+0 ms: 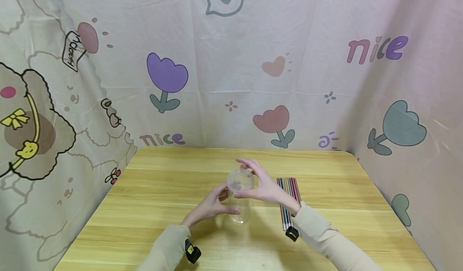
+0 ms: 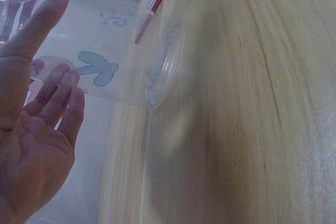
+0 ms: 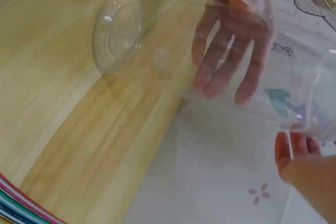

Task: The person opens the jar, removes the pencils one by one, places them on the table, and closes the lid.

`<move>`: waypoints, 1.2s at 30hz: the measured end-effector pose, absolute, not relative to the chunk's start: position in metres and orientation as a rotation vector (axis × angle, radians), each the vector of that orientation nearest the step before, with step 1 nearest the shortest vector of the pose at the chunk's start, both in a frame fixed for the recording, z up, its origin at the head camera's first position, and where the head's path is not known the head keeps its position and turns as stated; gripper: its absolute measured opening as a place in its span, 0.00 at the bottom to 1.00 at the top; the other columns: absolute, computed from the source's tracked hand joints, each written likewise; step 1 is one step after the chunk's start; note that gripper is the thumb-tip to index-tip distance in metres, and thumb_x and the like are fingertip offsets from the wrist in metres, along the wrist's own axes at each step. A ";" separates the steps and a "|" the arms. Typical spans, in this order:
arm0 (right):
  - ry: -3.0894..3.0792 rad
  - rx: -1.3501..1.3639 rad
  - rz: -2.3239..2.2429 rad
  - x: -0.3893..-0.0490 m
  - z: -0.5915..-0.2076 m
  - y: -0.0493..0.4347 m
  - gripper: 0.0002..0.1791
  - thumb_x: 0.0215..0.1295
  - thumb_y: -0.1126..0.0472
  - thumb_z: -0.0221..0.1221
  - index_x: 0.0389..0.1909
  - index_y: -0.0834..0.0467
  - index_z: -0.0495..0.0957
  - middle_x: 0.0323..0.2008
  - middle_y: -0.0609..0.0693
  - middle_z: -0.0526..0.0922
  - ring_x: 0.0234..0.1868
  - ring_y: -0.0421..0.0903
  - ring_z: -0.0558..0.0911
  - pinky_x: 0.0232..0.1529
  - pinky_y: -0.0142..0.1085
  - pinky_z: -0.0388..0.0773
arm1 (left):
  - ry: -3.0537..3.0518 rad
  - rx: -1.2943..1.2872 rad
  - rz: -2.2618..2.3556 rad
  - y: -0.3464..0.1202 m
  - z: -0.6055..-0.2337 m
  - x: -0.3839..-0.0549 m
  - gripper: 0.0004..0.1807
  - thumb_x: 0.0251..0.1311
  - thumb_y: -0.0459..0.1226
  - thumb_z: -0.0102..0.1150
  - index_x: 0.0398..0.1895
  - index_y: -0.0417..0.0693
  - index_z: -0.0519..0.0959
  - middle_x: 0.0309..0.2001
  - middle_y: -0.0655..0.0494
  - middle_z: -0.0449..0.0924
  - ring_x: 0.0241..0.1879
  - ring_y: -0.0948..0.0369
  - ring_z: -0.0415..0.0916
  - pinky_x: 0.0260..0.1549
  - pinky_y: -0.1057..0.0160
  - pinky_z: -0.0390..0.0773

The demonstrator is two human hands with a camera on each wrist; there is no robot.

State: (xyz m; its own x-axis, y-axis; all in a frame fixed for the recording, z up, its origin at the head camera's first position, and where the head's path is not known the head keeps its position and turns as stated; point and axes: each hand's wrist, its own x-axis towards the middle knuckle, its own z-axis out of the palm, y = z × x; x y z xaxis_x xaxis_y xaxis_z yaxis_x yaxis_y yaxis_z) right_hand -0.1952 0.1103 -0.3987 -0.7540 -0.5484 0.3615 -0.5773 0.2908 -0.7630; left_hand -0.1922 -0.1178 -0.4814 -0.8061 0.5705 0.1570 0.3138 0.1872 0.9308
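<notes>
A clear plastic jar (image 1: 240, 211) stands upright, close over the middle of the wooden table. My left hand (image 1: 209, 206) grips its body from the left, with the thumb on the near side and the fingers behind; they show through the clear wall in the right wrist view. My right hand (image 1: 263, 187) holds the round top (image 1: 241, 176) from the right, thumb in front and fingers at the far side. The jar's ringed base (image 2: 165, 66) shows in the left wrist view. Nothing is seen inside the jar.
A row of colored pencils (image 1: 288, 188) lies on the table (image 1: 173, 174) to the right, partly under my right forearm. A printed cloth (image 1: 224, 54) hangs behind the table and along its sides. A small black device (image 1: 192, 251) sits at each wrist.
</notes>
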 end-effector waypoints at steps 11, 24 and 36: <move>-2.390 1.365 1.975 -0.206 -0.398 0.126 0.46 0.61 0.70 0.66 0.78 0.55 0.55 0.75 0.60 0.65 0.77 0.52 0.63 0.78 0.38 0.60 | 2.252 0.823 1.645 -0.118 -0.482 -0.193 0.48 0.51 0.41 0.78 0.75 0.51 0.63 0.72 0.47 0.69 0.72 0.47 0.68 0.74 0.47 0.67; -2.431 1.197 1.697 -0.199 -0.399 0.116 0.48 0.54 0.64 0.73 0.75 0.55 0.60 0.69 0.56 0.70 0.70 0.54 0.69 0.72 0.41 0.70 | 2.258 0.835 1.646 -0.118 -0.481 -0.192 0.48 0.51 0.40 0.77 0.76 0.53 0.62 0.73 0.49 0.68 0.72 0.48 0.68 0.73 0.47 0.68; -2.342 1.245 1.928 -0.206 -0.402 0.120 0.53 0.53 0.70 0.72 0.77 0.53 0.55 0.67 0.66 0.74 0.69 0.48 0.75 0.75 0.34 0.64 | 2.237 0.844 1.641 -0.118 -0.481 -0.193 0.50 0.52 0.40 0.77 0.77 0.45 0.59 0.74 0.43 0.66 0.73 0.45 0.66 0.74 0.44 0.66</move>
State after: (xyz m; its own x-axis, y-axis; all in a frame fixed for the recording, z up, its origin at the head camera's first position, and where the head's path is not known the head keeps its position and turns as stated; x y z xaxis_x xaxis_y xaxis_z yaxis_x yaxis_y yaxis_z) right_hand -0.2058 0.1202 -0.4017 -0.7036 -0.6207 0.3461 -0.4589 0.0249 -0.8882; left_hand -0.1933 -0.1176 -0.4814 -0.8041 0.5777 0.1402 0.3072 0.2018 0.9300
